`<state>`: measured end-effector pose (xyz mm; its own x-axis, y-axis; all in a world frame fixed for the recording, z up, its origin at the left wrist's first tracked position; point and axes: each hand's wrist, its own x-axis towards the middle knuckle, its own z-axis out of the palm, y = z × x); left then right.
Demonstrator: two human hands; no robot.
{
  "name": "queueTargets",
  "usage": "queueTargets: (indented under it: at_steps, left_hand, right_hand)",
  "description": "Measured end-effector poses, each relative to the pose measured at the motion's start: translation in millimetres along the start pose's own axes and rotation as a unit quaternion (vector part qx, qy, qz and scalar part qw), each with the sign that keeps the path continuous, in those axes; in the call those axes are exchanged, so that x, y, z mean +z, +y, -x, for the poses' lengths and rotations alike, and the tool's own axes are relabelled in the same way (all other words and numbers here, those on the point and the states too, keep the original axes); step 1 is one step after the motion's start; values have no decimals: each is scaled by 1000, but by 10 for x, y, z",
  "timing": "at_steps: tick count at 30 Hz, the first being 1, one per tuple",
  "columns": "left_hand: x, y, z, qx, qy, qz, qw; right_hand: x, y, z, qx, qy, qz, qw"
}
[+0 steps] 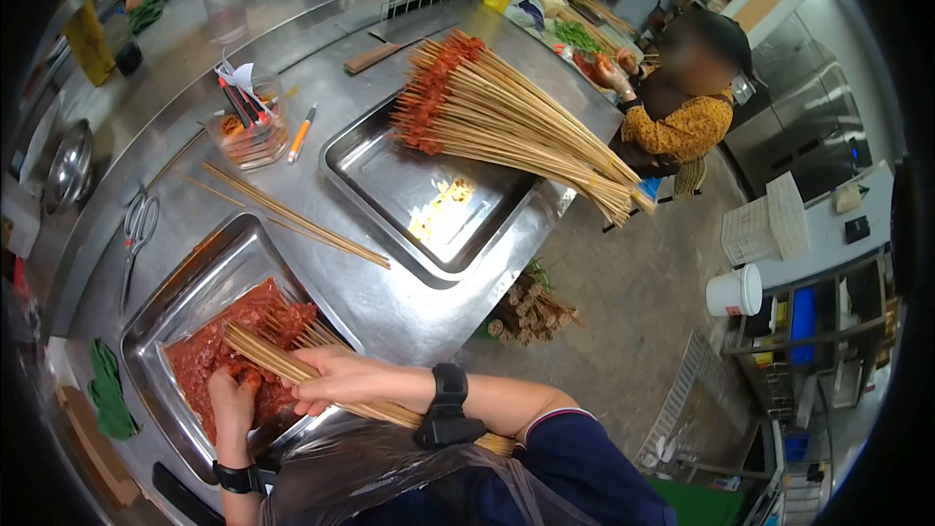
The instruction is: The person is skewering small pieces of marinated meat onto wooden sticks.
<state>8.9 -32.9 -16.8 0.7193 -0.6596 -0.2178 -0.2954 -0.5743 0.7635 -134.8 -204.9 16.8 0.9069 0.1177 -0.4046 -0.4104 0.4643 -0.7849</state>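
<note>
Red meat point(209, 356) in near tray point(161, 317): my left hand point(234, 399) pinches it, right hand point(336, 380) grips bare skewers point(268, 356).

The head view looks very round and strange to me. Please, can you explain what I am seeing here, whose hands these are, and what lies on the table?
The picture comes from a camera worn on a person's head, looking down; its wide lens bends the edges. The two arms at the bottom are the wearer's own. The left hand presses into red marinated meat in a metal tray. The right hand grips a bundle of bare bamboo sticks, fingers closed around it. Farther on the steel table sits a second tray with finished meat skewers resting across it. Loose sticks, scissors and a small clear container lie nearby. Another person sits at the table's far side.
</note>
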Motion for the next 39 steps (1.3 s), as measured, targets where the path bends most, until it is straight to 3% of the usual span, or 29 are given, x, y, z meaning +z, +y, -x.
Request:
queueTargets:
  at_steps: [9,12,18,24,27,28,31,32,33,34,36,39]
  left_hand:
    - [-41,-45,36,27,26,35,999]
    - [-55,16,35,13,-6,57,998]
    - [20,-49,10,59,41,91,993]
    - [-111,-74,95,14,22,44,999]
    - [-125,1,164,6,54,164,985]
    - [-180,-7,179,4,49,109,993]
    - [-183,-25,226,-6,109,109,988]
    - [-220,-109,183,-75,67,98,990]
    - [-249,-160,200,-68,42,75,994]
    - [-251,-247,205,-48,47,61,996]
    - [-261,-159,296,-12,88,62,994]
    - [-302,-116,383,-56,100,86,990]
  right_hand:
    - [-19,34,-28,-18,-2,54,998]
    - [-10,15,-19,-21,-1,55,998]
    - [5,55,-22,-23,7,53,998]
    - [9,73,-31,-13,7,56,998]
    - [34,64,-16,-15,11,56,998]
    - [41,55,-12,-18,13,55,998]
    - [68,55,-27,-9,22,66,998]
    - [101,24,-5,-5,36,59,998]
    - [65,118,-89,7,30,96,995]
    - [63,161,-91,1,27,34,999]
    - [142,96,-20,-2,36,58,998]
    - [185,74,10,-8,63,61,996]
